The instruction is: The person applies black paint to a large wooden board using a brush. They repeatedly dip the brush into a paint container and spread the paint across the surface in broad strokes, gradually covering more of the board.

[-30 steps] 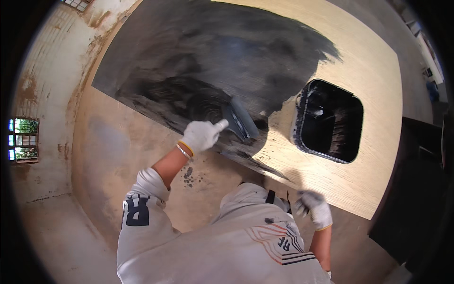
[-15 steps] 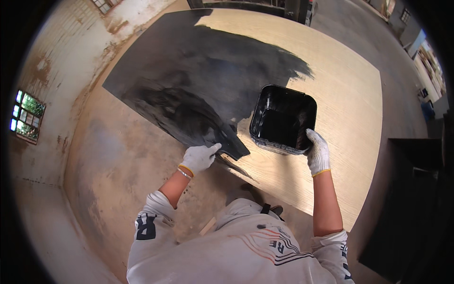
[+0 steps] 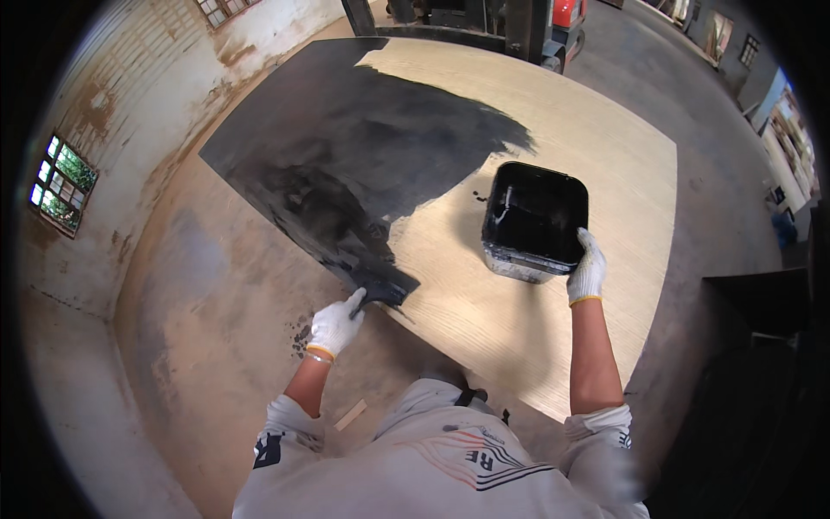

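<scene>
Clasped at one end by my left hand [image 3: 335,327], a dark spreader [image 3: 392,289], likely stiff, light, meets the near edge of the board [image 3: 467,324]; beyond, my right hand [image 3: 589,270] grips a bucket [image 3: 512,263], probably heavy, slick, by its rim.

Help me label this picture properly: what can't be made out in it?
- Head view: part of the scraper's handle, covered by the left hand.
- Head view: some fingers of the right hand, hidden behind the bucket.
- Head view: the bucket's underside, hidden by its own walls.
- Head view: the machine's upper part, cut off by the top edge.
</scene>
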Demonstrator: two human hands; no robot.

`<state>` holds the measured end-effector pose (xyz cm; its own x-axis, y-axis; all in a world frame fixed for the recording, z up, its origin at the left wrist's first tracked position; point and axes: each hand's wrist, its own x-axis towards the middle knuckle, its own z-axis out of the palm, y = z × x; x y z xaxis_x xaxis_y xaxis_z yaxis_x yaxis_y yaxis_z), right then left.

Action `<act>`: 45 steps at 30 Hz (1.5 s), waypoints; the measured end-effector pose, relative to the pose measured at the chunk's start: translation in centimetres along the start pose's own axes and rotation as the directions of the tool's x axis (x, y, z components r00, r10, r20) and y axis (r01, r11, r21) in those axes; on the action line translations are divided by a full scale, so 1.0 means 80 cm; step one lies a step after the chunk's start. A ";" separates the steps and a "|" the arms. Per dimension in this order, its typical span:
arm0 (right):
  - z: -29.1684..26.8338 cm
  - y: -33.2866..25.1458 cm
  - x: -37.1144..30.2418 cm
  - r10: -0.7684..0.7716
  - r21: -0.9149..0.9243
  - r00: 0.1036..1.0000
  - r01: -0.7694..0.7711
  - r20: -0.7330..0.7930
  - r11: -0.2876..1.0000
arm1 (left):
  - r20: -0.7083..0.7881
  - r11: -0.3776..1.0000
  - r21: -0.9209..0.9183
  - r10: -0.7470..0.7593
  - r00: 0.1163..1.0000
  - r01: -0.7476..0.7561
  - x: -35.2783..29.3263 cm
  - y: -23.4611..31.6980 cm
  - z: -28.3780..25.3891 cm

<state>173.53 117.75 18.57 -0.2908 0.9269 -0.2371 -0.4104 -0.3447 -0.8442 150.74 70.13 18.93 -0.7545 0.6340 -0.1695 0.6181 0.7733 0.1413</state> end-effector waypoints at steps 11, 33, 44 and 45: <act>-0.154 -0.094 0.131 -0.019 0.137 1.000 0.020 -0.009 0.990 | 0.017 0.979 -0.197 -0.054 0.998 0.057 0.019 0.112 0.018; -0.237 -0.201 0.210 0.060 -0.056 0.998 -0.059 0.015 0.997 | -0.009 0.764 -0.575 -0.364 0.931 0.293 0.008 0.251 0.103; -0.160 -0.063 -0.108 0.381 -0.646 0.774 0.046 0.505 0.762 | 0.452 -0.602 -0.722 -0.037 0.891 0.341 -0.045 0.402 0.123; -0.154 -0.029 -0.113 0.405 -0.703 0.723 0.156 0.560 0.694 | 0.451 -0.563 -0.741 -0.013 0.893 0.366 -0.049 0.413 0.124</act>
<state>187.73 112.01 16.75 -0.8602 0.4477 -0.2440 0.2777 0.0100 -0.9606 176.33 93.23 14.61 -0.5823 0.5565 -0.5927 -0.7875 -0.2051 0.5811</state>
